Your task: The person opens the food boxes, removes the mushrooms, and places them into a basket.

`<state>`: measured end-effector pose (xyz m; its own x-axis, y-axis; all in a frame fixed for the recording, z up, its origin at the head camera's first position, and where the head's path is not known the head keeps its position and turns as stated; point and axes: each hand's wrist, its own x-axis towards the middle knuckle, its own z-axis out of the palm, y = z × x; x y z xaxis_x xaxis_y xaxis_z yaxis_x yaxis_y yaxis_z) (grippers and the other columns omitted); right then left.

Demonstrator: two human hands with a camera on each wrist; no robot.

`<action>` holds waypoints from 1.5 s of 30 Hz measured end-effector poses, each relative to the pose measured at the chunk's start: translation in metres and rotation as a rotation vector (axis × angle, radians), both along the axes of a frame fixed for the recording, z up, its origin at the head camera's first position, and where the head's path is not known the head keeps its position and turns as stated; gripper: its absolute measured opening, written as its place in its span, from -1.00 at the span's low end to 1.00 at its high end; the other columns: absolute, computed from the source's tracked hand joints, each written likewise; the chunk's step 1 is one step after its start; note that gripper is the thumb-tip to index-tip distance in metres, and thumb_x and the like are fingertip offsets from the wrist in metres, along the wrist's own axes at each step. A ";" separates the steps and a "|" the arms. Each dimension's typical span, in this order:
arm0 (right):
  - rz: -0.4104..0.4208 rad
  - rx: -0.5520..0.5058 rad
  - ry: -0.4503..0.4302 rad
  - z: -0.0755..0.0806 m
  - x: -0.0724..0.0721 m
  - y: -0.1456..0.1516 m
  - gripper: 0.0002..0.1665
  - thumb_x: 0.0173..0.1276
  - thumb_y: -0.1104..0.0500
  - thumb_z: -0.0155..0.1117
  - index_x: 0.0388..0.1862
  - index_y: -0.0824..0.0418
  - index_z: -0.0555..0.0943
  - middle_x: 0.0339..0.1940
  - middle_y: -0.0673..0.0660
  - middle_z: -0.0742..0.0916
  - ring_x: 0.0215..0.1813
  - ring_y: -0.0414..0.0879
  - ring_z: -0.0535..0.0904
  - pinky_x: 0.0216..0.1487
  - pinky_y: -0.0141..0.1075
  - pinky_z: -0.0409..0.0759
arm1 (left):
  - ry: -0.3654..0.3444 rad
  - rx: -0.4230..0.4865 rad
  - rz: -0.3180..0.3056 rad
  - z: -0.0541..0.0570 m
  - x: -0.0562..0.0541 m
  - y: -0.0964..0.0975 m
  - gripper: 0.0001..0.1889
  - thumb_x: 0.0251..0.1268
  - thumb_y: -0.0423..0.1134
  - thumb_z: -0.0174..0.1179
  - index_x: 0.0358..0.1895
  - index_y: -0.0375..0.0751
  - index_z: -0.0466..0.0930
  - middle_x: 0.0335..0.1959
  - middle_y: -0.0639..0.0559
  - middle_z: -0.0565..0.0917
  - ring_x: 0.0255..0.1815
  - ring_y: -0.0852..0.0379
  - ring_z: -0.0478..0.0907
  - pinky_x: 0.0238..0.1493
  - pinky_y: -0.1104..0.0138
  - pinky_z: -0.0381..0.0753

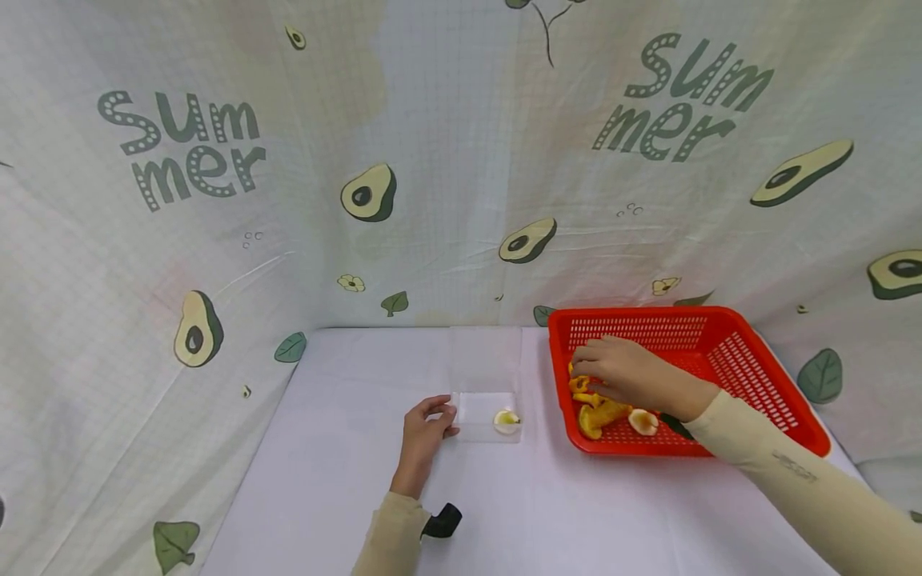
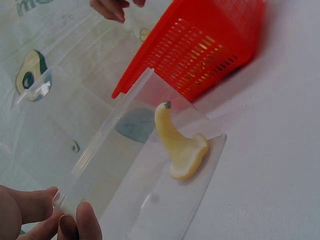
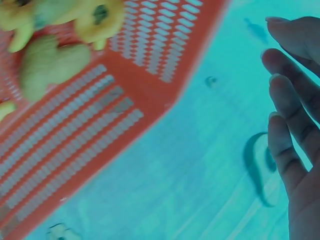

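Note:
My left hand point(image 1: 425, 436) pinches the left edge of a clear plastic box point(image 1: 474, 434) between thumb and fingers. The box's transparent lid stands raised behind it. Inside, near the right end, lies a pale yellow mushroom point(image 2: 182, 155) with a curved stem. My right hand point(image 1: 625, 372) hovers over the left part of a red plastic basket point(image 1: 767, 384). Its fingers point(image 3: 285, 95) look fairly straight, with nothing between them in the right wrist view. Several yellow mushrooms point(image 1: 602, 416) lie in the basket below this hand, beside one with a pale cap point(image 1: 643, 422).
A white cloth covers the table point(image 1: 346, 448). Behind it hangs a patterned curtain point(image 1: 446, 264) with avocados and lettering. The basket's slotted walls rise to the right of the box, with a gap of table between them. A black strap piece point(image 1: 442, 522) sits at my left wrist.

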<state>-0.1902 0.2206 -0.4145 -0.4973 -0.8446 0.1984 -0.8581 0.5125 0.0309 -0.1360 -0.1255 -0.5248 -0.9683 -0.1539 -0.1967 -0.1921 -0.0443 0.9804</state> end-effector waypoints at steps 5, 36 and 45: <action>0.068 -0.038 0.046 0.008 0.000 -0.025 -0.65 0.11 0.24 0.71 -0.11 0.13 0.81 -0.12 0.01 0.79 -0.05 -0.05 0.68 0.03 -0.14 0.79 | 0.002 0.007 0.007 0.000 0.000 0.000 -0.63 0.44 -0.51 0.27 0.23 -0.63 0.55 -0.15 -0.13 0.59 -0.44 0.21 0.54 -0.36 0.47 0.75; 0.196 0.289 -0.023 -0.019 -0.005 -0.114 -0.57 0.20 0.02 0.69 0.07 -0.05 0.82 -0.04 -0.07 0.82 0.00 -0.16 0.68 0.08 -0.41 0.72 | 0.014 0.009 0.017 -0.003 0.000 0.002 -0.63 0.43 -0.51 0.26 0.23 -0.63 0.55 -0.15 -0.16 0.60 -0.46 0.21 0.53 -0.37 0.45 0.76; 0.174 0.340 -0.027 -0.025 -0.005 -0.123 -0.63 0.19 0.02 0.68 0.00 -0.07 0.85 -0.11 -0.09 0.83 -0.10 -0.18 0.67 0.02 -0.44 0.72 | -0.001 -0.002 0.028 -0.003 0.000 0.003 -0.64 0.41 -0.52 0.26 0.21 -0.63 0.56 -0.17 -0.14 0.60 -0.46 0.23 0.54 -0.37 0.45 0.77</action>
